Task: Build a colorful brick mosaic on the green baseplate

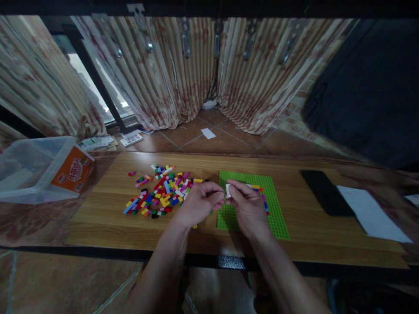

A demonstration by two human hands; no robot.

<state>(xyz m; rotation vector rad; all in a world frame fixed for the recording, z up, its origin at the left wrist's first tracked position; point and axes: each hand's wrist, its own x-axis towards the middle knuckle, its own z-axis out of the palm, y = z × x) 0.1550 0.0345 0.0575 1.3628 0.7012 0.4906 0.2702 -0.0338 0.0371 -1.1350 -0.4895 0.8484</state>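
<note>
1. Striped, floral curtains point(183, 78) hang beyond the far side of the table
2. A wooden table point(98, 222) stretches across the view, bearing all the bricks and the baseplate
3. A clear plastic bin point(49, 148) with an orange label stands at the far left
4. A green baseplate point(276, 213) lies flat on the table, right of centre, partly beneath the right hand
5. Loose bricks point(163, 192) in many colours spread over the table left of the baseplate
6. A black slab point(327, 192) lies well right of the baseplate, a white sheet point(373, 213) just beside it
7. The right hand point(250, 209) pinches a small piece over the baseplate; the left hand point(198, 203), near it, has thumb and fingers drawn together, though whether they grip anything I cannot tell
8. Coloured bricks point(266, 209) sit in a line on the baseplate, partly hidden by the right hand
9. The white brick point(228, 190) is between the right thumb and fingers
</note>
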